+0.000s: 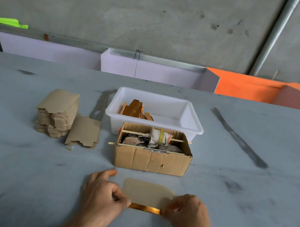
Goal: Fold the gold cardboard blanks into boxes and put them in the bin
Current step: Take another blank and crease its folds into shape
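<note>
A cardboard blank (147, 193) lies brown side up on the table near me, with a gold strip showing along its near edge. My left hand (104, 194) pinches the blank's near left corner. My right hand (188, 211) pinches its near right corner. A tall stack of brown blanks (57, 113) stands at the left, with one loose blank (84, 132) leaning beside it. The white bin (190, 126) stands behind a cardboard box and holds several folded gold boxes (136, 109) in its left part.
An open corrugated cardboard box (151, 159) with rags, a roll and two wooden sticks across it sits right in front of the bin. White and orange panels (152, 70) line the table's far edge below a grey wall.
</note>
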